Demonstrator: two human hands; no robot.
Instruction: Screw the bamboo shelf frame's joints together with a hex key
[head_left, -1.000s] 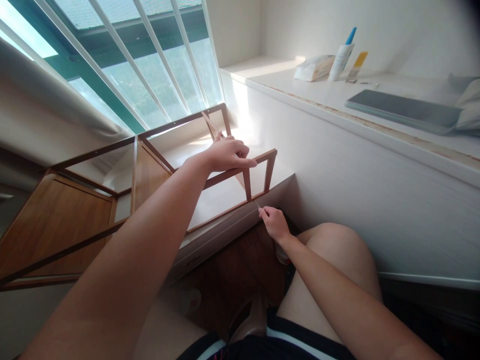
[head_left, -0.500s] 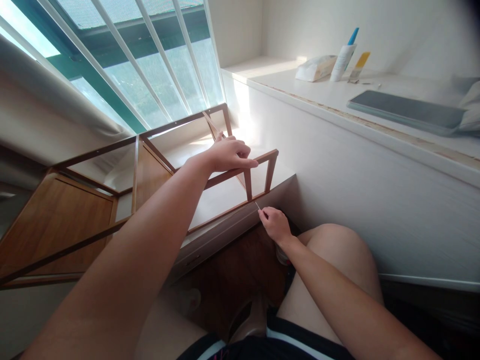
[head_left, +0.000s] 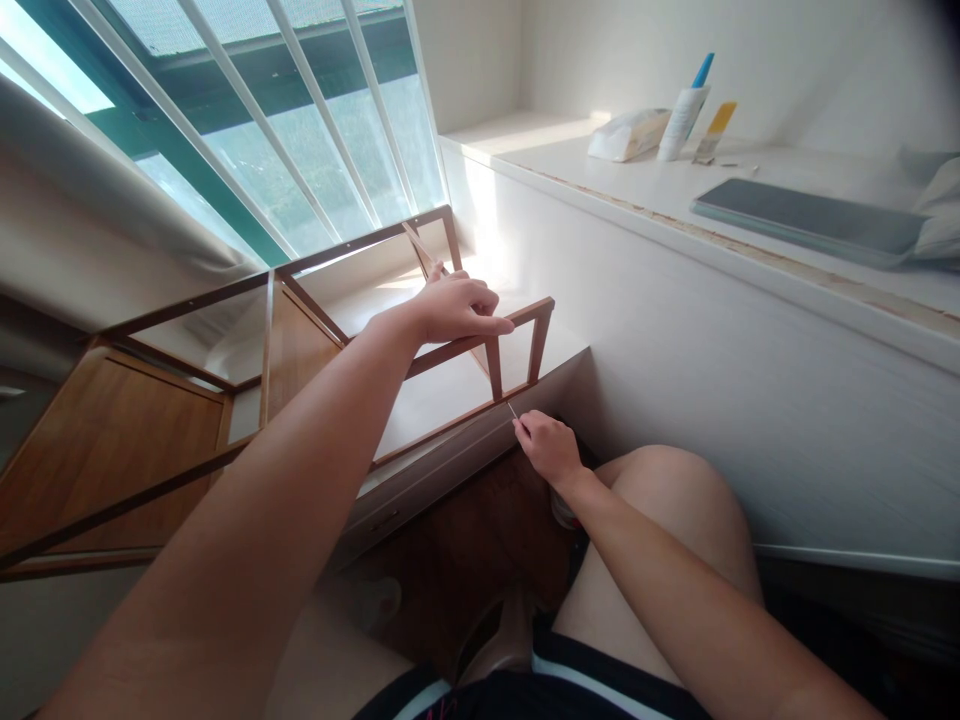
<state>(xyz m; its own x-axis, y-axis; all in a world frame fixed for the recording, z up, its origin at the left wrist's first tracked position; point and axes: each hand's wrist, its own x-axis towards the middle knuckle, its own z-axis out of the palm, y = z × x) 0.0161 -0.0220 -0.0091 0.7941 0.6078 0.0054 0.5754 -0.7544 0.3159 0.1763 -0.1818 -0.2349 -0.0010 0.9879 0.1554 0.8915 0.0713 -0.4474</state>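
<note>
Pointing up and leftward from the right hand [head_left: 550, 447], a thin rod [head_left: 511, 410] meets or nearly meets the lower rail [head_left: 442, 430] of the wooden rack [head_left: 296, 330], just beside the foot of a slat [head_left: 493, 370]. Thumb and fingers pinch the rod's near end. The left hand [head_left: 457, 308], farther from that spot, lies half-curled on the upper rail [head_left: 450, 352]; whether its fingers wrap the wood is hidden.

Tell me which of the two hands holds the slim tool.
The right hand, lower in view: it pinches the slim tool, whose tip is near the lower wooden rail. The left hand instead rests on the upper wooden rail.
</note>
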